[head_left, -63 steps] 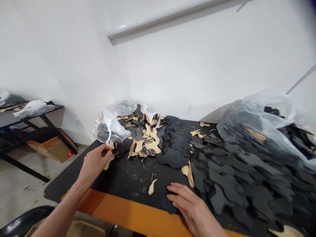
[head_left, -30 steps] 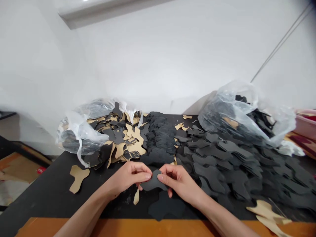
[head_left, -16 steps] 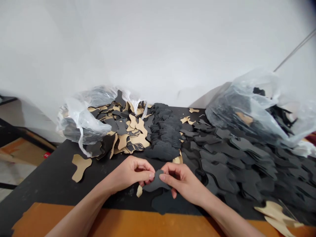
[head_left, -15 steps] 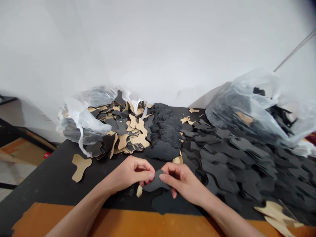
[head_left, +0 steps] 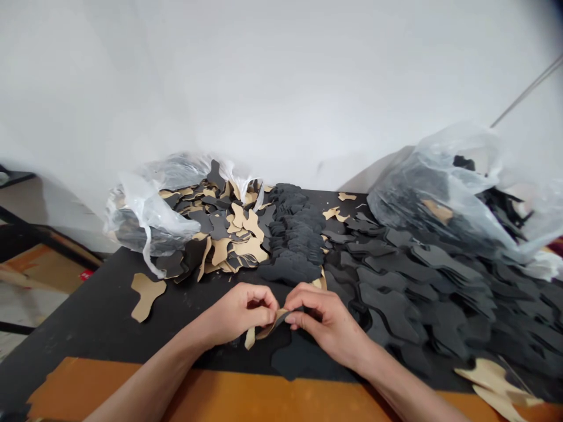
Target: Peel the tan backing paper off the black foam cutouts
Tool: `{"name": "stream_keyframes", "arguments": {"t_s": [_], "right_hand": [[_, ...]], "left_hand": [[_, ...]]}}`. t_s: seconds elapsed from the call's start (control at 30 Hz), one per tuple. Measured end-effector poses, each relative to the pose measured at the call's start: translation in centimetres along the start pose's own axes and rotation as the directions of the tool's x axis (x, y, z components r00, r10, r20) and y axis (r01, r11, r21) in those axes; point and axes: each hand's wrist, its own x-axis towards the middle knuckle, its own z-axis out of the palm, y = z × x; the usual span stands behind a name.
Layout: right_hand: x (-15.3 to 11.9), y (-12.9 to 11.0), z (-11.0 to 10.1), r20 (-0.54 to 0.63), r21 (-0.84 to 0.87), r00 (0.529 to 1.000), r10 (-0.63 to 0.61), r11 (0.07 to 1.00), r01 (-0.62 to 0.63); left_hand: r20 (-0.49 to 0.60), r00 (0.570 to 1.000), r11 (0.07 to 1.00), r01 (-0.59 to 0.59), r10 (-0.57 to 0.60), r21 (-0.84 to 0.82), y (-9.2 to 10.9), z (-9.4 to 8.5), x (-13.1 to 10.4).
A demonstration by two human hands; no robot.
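Near the front of the black table, my left hand [head_left: 247, 312] and my right hand [head_left: 319, 316] pinch one small piece [head_left: 273, 324] between them. The piece is tilted, showing a tan side and a dark edge. A tan strip [head_left: 250, 338] hangs below my left fingertips. Just under my right hand lies a flat dark foam piece [head_left: 294, 356]. Behind my hands stands a long row of stacked dark pieces [head_left: 292, 240]. Left of that row is a loose heap of tan and dark pieces [head_left: 220, 249].
Many dark foam pieces [head_left: 396, 290] cover the right side. Plastic bags stand at the back left [head_left: 149, 220] and back right [head_left: 457, 187]. A single tan piece [head_left: 146, 296] lies at left, more tan scraps [head_left: 492, 381] at front right. Orange-brown board [head_left: 229, 395] runs along the front edge.
The piece between my hands has turned from its dark face toward its tan side and edge. My right fingers have shifted on it. The view has moved slightly.
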Motion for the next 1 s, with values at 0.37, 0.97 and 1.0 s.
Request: {"name": "stream_keyframes", "arguments": {"t_s": [0.37,0.97,1.0], "right_hand": [[-0.7,0.9,0.2,-0.024,-0.271,0.941,-0.338,0.908,0.320],[-3.2,-1.7,-0.7,-0.301,-0.096,0.951,0.064,0.991,-0.097],[-4.0,-1.7,-0.8,-0.309,-0.025,0.938,0.155,0.985,-0.171]], "left_hand": [[-0.127,0.988,0.996,-0.086,0.088,0.019,-0.6,0.4,0.6],[-0.270,0.948,0.985,-0.148,0.168,0.093,-0.6,1.7,-1.5],[-0.278,0.942,0.975,-0.143,0.187,0.171,-1.0,2.4,-2.1]]}}
